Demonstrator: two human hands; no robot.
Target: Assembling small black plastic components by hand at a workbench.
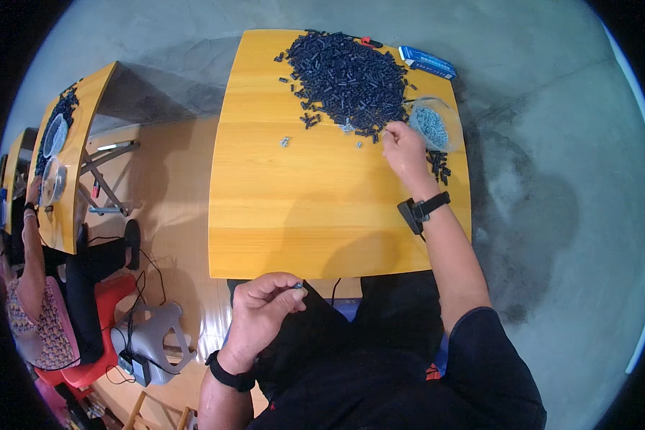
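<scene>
L hand (265,308) is just off the near edge of the table, thumb + index pinching a sm dark piece (298,285), its end poking out btwn the tips; R hand (405,148) is over the far right part of the table, thumb + index drawn close together at the lower right edge of the pile of black pcs (347,75), just beside the clear tub (454,122) of pale blue-grey bits. Can't tell if R fingertips grip anything, they're too sm & partly turned away; most of the L piece is covered by fingers, & the tub's near left side is partly behind R hand. Sm shiny bits (285,142) lie left of the pile, more black pcs (438,166) just below the tub, a blue/white box (428,62) near the far right corner, a red thing (370,42) at the pile's far edge, kind unclear. Table (301,208) is yellow w/ wood grain, floor (552,86) grey to the right; at left a 2nd table (86,122) w/ similar pcs, a co-worker (43,322) on a red chair (111,304), partly cut off by the dark rim, & a grey stool (150,337) w/ cables
</scene>
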